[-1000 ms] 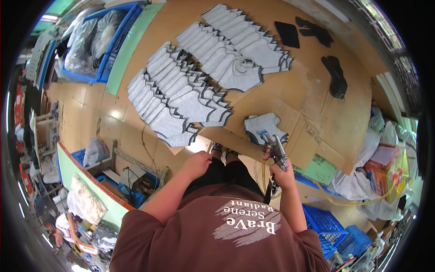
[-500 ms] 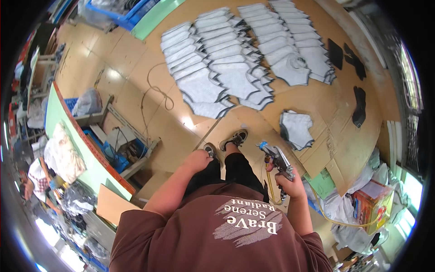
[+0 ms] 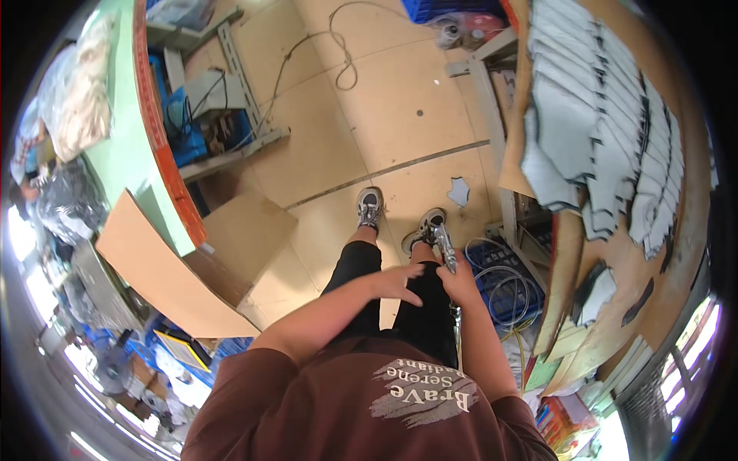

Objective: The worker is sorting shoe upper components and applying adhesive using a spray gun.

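My right hand (image 3: 459, 278) is closed around a metal spray gun (image 3: 444, 244), held in front of my right thigh with its head pointing away from me. Just left of it, my left hand (image 3: 396, 284) has its fingers spread and holds nothing; it hovers over my legs. Overlapping rows of pale grey dark-edged cut pieces (image 3: 565, 115) lie on the brown-covered table to the right. A separate small stack of the same pieces (image 3: 598, 296) sits nearer me on that table. One pale scrap (image 3: 459, 192) lies on the floor beyond my right shoe.
Beneath the right-hand table stands a blue crate (image 3: 503, 296) with a coiled clear hose (image 3: 507, 269). A green table with an orange edge (image 3: 165, 154) is at left, with a cardboard sheet (image 3: 165, 265) nearer me. A cable (image 3: 342, 61) loops over the tiled floor.
My view has swung, so the table of cut pieces now sits at the right. My left hand has opened and come closer to my right hand, which still holds the spray gun.
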Demonstrator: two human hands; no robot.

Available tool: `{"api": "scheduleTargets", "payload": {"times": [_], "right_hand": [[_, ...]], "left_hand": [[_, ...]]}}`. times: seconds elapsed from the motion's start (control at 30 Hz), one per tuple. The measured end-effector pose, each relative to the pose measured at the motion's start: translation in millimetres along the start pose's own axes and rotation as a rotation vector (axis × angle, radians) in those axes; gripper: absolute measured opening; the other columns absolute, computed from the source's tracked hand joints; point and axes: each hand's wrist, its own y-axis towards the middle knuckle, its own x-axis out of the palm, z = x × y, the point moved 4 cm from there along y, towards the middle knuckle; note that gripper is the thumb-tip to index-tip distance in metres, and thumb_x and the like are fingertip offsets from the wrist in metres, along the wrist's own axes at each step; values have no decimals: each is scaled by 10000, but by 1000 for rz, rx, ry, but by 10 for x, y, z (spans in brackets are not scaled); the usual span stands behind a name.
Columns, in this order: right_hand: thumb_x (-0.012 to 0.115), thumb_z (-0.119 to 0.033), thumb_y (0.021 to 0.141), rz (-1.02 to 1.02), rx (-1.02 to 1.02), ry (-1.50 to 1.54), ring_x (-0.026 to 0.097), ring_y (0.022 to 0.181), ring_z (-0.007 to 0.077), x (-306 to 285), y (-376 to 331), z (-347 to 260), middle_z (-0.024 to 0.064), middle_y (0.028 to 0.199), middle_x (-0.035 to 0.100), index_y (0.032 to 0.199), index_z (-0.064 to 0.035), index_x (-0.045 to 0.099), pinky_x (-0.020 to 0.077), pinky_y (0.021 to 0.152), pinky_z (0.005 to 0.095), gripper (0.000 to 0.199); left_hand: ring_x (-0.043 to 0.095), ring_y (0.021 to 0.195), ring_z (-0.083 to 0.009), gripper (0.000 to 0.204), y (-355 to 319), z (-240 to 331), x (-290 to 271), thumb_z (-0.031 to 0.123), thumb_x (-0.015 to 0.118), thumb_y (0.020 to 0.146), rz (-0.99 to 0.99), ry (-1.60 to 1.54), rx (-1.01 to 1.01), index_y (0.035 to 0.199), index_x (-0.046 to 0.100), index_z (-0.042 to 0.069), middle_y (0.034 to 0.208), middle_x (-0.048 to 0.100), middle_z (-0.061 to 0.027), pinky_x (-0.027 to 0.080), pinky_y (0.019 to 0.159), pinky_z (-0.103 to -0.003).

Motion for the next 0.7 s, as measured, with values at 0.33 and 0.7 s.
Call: {"api": "scheduleTargets", "payload": {"times": [0.33, 0.7], "right_hand": [[633, -298, 749, -432, -194, -460, 531, 932, 278, 370, 787, 193, 171, 1043, 539, 1117, 42, 478, 415, 834, 348, 524], [641, -224, 730, 122, 134, -245, 590, 746, 181, -157, 2880, 1896, 67, 833, 630, 962, -14, 604, 461, 709, 295, 315]], "left_hand": [[567, 901, -171, 332, 716, -357, 411, 9, 655, 746, 219, -1346, 99, 1051, 532, 55, 976, 567, -64, 477, 756, -322], [584, 933, -284, 398, 932, -1047, 370, -18, 545, 826, 196, -1797, -59, 1162, 363, 93, 903, 573, -110, 478, 833, -450]]}}
